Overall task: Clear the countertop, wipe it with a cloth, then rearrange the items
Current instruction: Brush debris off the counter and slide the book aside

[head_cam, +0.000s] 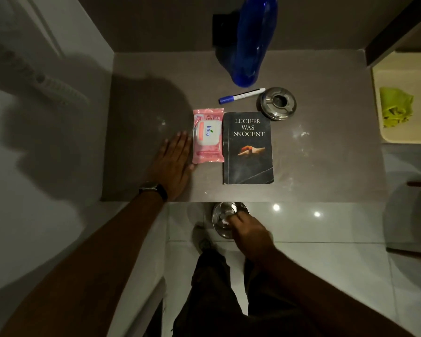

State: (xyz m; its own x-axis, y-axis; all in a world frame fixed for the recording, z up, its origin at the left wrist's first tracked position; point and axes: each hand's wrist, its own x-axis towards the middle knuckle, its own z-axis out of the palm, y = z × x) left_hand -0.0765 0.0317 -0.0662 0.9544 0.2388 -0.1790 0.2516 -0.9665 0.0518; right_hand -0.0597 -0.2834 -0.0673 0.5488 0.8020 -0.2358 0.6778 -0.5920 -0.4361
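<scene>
On the bench (pixel 156 98) we see a pink wipes pack (pixel 208 136) just left of a dark book (pixel 247 148), with a marker (pixel 241 95), steel ashtray (pixel 276 103) and blue bottle (pixel 252 40) behind. Our left hand (pixel 174 164) lies flat and open beside the pack. Our right hand's (pixel 249 235) grip closes on a steel lid (pixel 225 218) below the bench edge.

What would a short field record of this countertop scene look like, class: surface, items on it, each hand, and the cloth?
surface: countertop, brown
items: blue bottle, marker, steel ashtray, wipes pack, book
left hand: flat on the countertop beside the wipes pack
right hand: below the counter edge, holding a steel dish
cloth: green cloth, off to the right on a pale tray
</scene>
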